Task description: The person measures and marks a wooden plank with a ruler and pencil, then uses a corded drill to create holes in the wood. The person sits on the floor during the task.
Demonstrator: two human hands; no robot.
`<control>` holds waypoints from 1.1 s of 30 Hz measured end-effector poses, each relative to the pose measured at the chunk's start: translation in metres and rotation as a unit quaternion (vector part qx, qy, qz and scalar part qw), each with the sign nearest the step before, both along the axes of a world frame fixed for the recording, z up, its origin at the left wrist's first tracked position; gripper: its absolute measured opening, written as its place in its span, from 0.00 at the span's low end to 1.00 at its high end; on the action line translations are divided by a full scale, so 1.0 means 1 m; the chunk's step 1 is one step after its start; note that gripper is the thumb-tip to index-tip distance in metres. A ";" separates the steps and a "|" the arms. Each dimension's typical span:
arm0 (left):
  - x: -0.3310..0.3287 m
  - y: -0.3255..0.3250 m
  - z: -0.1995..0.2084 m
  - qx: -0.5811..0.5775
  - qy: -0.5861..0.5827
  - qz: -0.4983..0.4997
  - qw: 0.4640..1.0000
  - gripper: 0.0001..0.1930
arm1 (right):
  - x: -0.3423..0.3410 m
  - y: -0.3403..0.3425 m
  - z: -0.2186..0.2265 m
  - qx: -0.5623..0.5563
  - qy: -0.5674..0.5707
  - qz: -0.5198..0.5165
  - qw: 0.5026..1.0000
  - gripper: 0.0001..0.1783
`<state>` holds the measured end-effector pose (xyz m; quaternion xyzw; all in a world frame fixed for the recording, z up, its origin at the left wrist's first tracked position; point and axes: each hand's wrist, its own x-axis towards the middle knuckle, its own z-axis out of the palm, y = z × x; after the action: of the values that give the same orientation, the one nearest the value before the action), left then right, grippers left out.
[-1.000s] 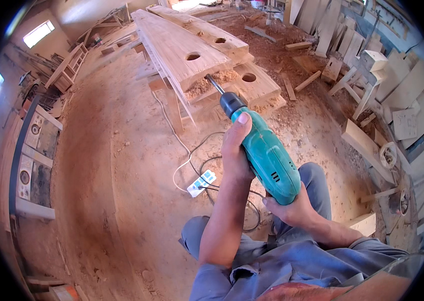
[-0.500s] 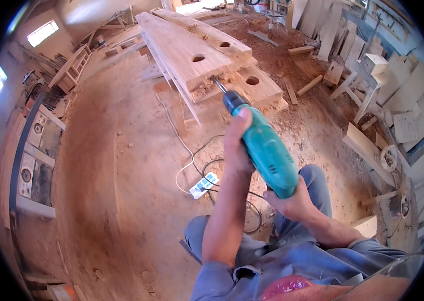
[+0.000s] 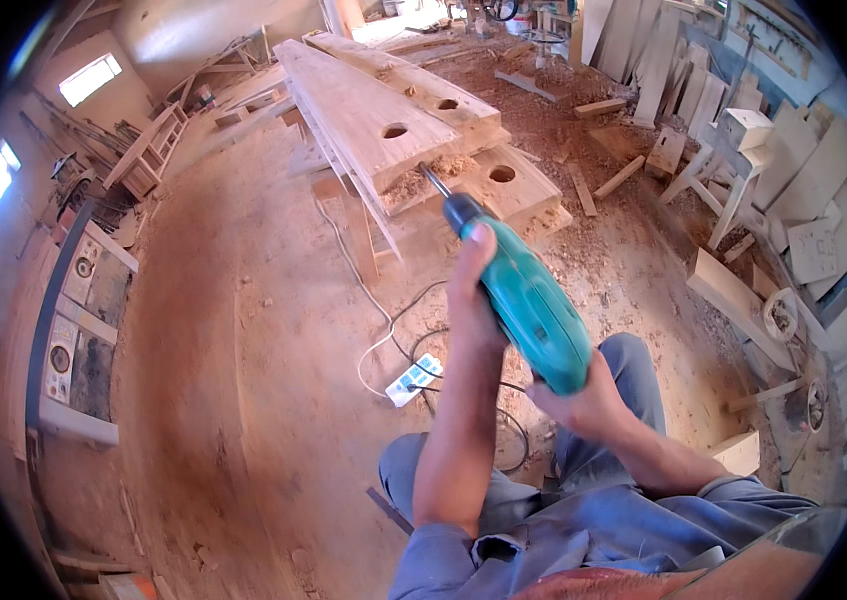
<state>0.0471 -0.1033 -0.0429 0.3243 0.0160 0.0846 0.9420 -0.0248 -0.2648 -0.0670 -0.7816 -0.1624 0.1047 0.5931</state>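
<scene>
A green power drill with a black chuck is held in both hands, pointing away from me. My left hand wraps round the body just behind the chuck, thumb on top. Lower down, my right hand grips the rear end; most of its fingers are hidden under the drill. The bit reaches the near end of a thick wooden plank, where shavings lie heaped. That plank has a round hole near its end. Beside and below it lie more planks with similar holes.
A white and blue power strip with cables lies on the dusty floor left of my knees. Offcuts and a wooden stool-like stand are at the right, with boards leaning there. A wooden frame with dark panels stands at the left.
The drill and both hands keep nearly the same place, bit still at the plank's end. The whole view has shifted slightly.
</scene>
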 end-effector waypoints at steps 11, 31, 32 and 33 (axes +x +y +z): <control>0.013 0.014 0.009 -0.049 -0.020 -0.038 0.998 0.28 | 0.019 0.013 0.018 -0.069 0.000 0.000 0.998 0.10; 0.018 0.021 0.008 -0.028 0.012 -0.050 0.998 0.30 | 0.027 0.016 0.018 -0.095 -0.008 0.008 0.995 0.15; 0.011 0.017 0.008 -0.018 0.012 -0.029 0.999 0.30 | 0.019 0.013 0.016 -0.041 -0.011 0.016 0.999 0.16; 0.006 0.009 0.011 -0.008 0.007 -0.010 1.000 0.31 | 0.017 0.011 0.015 -0.024 -0.022 0.011 0.999 0.13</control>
<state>0.0533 -0.0943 -0.0316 0.3174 0.0203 0.0722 0.9453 -0.0081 -0.2535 -0.0522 -0.7959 -0.1814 0.0978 0.5693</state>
